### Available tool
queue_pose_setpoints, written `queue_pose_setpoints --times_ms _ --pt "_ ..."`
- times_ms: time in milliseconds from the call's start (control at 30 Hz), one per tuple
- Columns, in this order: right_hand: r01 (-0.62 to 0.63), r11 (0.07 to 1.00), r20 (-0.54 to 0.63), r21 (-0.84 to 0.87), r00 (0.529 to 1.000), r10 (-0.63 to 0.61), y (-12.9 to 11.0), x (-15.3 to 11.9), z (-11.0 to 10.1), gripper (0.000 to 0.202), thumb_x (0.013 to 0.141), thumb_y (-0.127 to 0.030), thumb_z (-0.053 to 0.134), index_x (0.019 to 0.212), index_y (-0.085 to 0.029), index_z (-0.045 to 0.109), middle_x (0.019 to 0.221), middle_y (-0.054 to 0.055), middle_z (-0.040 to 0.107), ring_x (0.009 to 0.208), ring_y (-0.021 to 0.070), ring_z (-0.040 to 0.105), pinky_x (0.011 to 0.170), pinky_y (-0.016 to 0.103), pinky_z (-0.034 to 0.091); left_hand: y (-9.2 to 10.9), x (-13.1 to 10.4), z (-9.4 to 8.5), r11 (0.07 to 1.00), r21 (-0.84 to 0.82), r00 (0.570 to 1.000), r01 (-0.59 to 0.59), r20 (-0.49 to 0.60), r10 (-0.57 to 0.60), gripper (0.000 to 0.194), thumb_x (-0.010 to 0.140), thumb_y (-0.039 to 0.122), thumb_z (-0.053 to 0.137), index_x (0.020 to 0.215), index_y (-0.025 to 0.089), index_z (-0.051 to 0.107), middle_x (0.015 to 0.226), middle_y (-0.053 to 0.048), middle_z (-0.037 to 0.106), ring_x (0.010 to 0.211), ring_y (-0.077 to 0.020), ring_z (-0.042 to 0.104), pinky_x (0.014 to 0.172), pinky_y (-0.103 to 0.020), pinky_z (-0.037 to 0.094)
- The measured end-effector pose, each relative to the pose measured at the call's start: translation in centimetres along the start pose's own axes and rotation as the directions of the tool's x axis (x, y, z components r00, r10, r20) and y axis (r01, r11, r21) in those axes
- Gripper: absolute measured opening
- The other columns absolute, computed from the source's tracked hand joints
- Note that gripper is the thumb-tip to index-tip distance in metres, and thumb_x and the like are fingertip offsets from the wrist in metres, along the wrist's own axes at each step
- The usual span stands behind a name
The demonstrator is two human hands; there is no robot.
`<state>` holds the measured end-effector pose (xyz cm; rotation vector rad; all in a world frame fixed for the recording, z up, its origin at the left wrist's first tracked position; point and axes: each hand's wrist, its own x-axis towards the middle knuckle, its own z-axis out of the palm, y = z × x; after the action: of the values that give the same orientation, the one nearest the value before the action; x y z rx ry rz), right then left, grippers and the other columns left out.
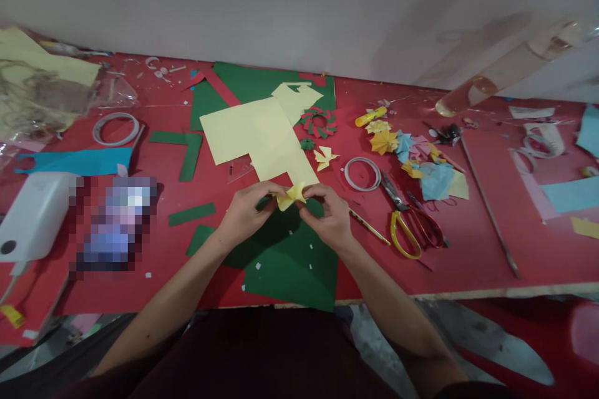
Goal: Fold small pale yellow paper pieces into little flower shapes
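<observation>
Between both hands, above a dark green sheet (292, 268), is a small folded yellow paper piece (291, 197). My left hand (250, 211) pinches its left side with thumb and index finger. On the right side, the fingertips of my right hand (329, 212) grip the same piece. Just beyond the hands lies a large cut pale yellow sheet (257, 134). A small pale yellow folded shape (325, 158) rests right of that sheet, near a red and green paper ring (319, 122).
Scissors with yellow and red handles (406, 234), a pencil (369, 226) and a tape roll (362, 174) lie to the right. Colourful folded papers (384, 141) and a clear bottle (508, 72) stand farther back. A white device (40, 215) is at left.
</observation>
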<state>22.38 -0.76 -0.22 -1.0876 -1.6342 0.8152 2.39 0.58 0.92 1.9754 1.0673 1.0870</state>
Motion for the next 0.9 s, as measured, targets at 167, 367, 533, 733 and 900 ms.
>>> queue_pose_setpoints --times_ms 167,367,533,733,900 --pt "-0.03 0.999 -0.034 0.018 0.999 0.031 0.0 -0.1 0.3 0.02 0.081 -0.016 0.067 0.097 -0.026 0.061 0.093 0.002 0.068 0.086 0.0184 0.068 0.078 0.033 0.059 -0.1 0.0 0.1 1.0 0.004 1.0 -0.004 -0.021 0.004 0.02 0.088 0.007 0.056 0.098 0.021 0.066 0.097 -0.004 0.076 0.088 -0.0138 0.072 0.077 -0.024 0.058" --pt "-0.24 0.939 -0.017 0.248 0.968 0.252 -0.9 0.2 0.7 0.02 0.081 -0.023 0.072 0.096 -0.025 0.058 0.09 0.001 0.066 0.083 0.0161 0.069 0.079 0.031 0.06 -0.1 0.0 0.3 0.999 -0.01 0.999 -0.033 -0.035 0.033 0.019 0.09 0.009 0.056 0.095 0.021 0.069 0.098 -0.005 0.076 0.09 -0.0147 0.072 0.078 -0.026 0.058" --pt "-0.312 0.884 0.03 0.348 0.946 0.322 -1.1 0.5 0.6 0.025 0.079 -0.026 0.076 0.096 -0.025 0.057 0.087 0.0 0.065 0.085 0.015 0.068 0.084 0.031 0.058 0.0 -0.2 0.4 1.0 -0.022 0.999 0.006 -0.041 -0.007 0.019 0.088 0.009 0.058 0.097 0.02 0.069 0.097 -0.004 0.076 0.087 -0.0149 0.072 0.075 -0.024 0.057" --pt "-0.283 0.883 0.014 0.374 0.954 0.3 -1.0 0.3 0.8 0.027 0.079 -0.025 0.078 0.097 -0.024 0.059 0.089 0.0 0.066 0.088 0.0148 0.067 0.085 0.031 0.058 0.0 -0.1 0.5 0.999 -0.033 0.999 0.023 -0.028 -0.024 0.012 0.087 0.012 0.062 0.091 0.019 0.071 0.093 -0.006 0.075 0.085 -0.0163 0.071 0.074 -0.024 0.055" --pt "-0.21 0.923 -0.031 0.323 0.972 0.232 -0.9 0.1 1.1 0.024 0.08 -0.024 0.077 0.098 -0.024 0.06 0.091 0.002 0.067 0.087 0.0163 0.069 0.084 0.034 0.059 0.3 0.0 0.4 0.999 -0.03 0.999 0.039 -0.022 -0.039 0.009 0.089 0.017 0.062 0.088 0.018 0.071 0.094 -0.007 0.073 0.084 -0.0171 0.07 0.071 -0.024 0.055"
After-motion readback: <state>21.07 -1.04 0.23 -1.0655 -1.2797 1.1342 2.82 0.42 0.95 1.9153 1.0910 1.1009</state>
